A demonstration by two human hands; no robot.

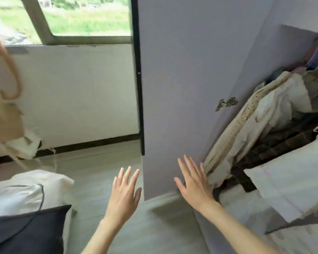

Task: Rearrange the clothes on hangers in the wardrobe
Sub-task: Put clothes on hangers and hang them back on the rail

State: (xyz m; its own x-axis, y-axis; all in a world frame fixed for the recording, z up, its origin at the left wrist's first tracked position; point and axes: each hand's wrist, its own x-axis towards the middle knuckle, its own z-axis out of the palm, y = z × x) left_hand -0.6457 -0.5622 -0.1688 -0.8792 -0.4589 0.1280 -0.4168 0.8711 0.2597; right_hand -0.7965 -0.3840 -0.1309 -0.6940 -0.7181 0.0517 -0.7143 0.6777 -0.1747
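The wardrobe stands at the right with its lilac door (182, 88) swung open. Inside hang several garments: a cream dotted one (233, 132), a white one (275, 107) and a dark checked one (282, 142), on coloured hangers (314, 57) at the top right. My left hand (125, 191) is held out flat with straight fingers, in front of the door's lower edge, holding nothing. My right hand (194, 182) is also flat and spread, just left of the hanging clothes' hems, holding nothing.
A white panel or cloth (292, 182) sticks out at the lower right. A white pillow (26, 191) and a dark one (26, 230) lie at the lower left. A beige garment (6, 114) hangs at the far left under the window (85, 17).
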